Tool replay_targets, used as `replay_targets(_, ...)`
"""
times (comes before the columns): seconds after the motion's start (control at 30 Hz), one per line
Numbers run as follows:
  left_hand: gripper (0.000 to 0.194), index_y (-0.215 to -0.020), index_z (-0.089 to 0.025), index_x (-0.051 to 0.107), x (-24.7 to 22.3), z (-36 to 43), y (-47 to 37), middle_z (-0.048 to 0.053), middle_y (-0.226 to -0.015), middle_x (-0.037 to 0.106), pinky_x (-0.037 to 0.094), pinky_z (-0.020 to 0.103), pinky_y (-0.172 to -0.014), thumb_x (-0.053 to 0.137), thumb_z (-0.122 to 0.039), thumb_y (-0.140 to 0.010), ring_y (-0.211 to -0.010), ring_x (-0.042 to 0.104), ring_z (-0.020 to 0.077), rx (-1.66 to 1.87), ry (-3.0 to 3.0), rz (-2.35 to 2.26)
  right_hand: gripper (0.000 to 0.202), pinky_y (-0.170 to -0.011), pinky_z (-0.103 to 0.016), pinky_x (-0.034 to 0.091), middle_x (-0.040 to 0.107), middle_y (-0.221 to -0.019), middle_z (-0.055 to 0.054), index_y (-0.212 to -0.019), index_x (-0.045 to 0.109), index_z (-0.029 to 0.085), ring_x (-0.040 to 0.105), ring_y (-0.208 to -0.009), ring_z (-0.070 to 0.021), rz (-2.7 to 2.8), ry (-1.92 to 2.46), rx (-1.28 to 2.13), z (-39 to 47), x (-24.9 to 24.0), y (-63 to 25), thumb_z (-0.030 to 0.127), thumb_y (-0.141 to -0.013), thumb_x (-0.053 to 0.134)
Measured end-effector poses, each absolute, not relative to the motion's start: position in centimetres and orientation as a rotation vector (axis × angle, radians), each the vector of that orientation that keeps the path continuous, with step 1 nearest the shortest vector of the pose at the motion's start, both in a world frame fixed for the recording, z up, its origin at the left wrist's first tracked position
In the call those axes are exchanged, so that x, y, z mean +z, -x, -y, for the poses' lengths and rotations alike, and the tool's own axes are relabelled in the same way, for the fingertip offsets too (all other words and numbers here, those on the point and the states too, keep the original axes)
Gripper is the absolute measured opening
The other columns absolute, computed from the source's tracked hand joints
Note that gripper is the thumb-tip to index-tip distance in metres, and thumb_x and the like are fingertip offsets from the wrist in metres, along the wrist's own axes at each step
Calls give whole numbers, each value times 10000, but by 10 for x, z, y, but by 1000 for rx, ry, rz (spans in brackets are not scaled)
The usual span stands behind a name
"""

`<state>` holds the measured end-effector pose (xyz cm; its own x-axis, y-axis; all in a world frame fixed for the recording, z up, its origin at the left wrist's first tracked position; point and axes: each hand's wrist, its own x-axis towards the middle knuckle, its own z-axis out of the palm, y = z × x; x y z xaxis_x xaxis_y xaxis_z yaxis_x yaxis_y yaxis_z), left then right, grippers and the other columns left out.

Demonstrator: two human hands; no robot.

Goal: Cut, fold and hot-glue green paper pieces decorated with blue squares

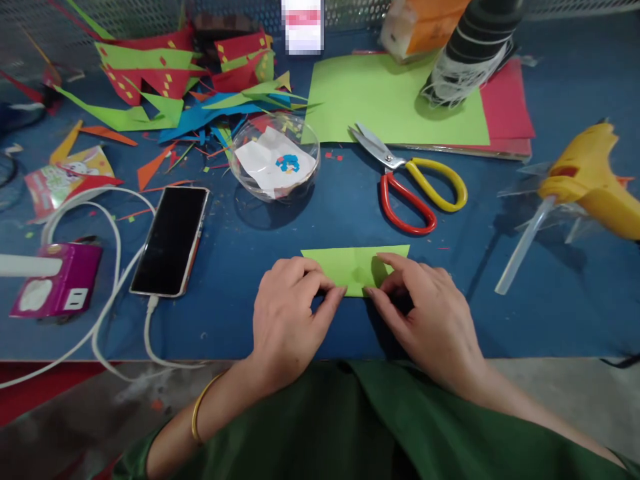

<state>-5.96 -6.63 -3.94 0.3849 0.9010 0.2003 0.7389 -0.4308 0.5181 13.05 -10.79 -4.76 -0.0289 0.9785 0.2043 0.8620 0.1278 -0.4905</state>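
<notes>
A strip of light green paper (pixel 356 260) lies flat on the blue table near its front edge, and it looks folded along the near side. My left hand (pixel 293 310) pinches the strip's near edge between thumb and fingers, left of its middle. On the other side, my right hand (pixel 425 307) has its thumb on the same near edge and its index finger on the paper's upper right part. Both thumbs point toward each other with a small gap between them. Scissors (pixel 395 167) with one red and one yellow handle lie half open beyond the paper.
A smartphone (pixel 171 240) with a white cable lies to the left, near a purple box (pixel 63 280). Behind stand a clear bowl (pixel 310 133), paper scraps (pixel 200 120), green sheets (pixel 370 93) and a thread cone (pixel 470 53). A yellow glue gun (pixel 585 173) rests at right.
</notes>
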Motion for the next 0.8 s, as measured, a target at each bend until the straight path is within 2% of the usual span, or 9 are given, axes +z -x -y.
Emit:
replay_targets(0.37,191,-746,-211,663,-39,64,60,44,-913,664,451,397,-762,702,-335,-885,-852,589,216,623,-2290,-1438,251,-671,-331,450,701,-737,-1,-1179,557,201,639,-668,-197,1887,1774,273,108,-46,-131,337,-969,580)
replay_targets(0.57,167,-755,-217,654,-39,62,63,39,-903,666,445,403,-777,689,-302,-895,-855,584,215,593,-2267,-1401,160,-673,-328,444,711,-760,0,-1084,586,221,643,-684,-186,1902,1765,301,108,-44,-132,335,-971,582)
replay_targets(0.8,130,-797,-216,679,-39,62,64,36,-911,659,438,396,-785,702,-306,-887,-869,584,214,619,-2240,-1382,165,-695,-326,435,717,-784,-5,-1070,616,201,646,-710,-177,1892,1738,331,108,-46,-133,325,-961,611)
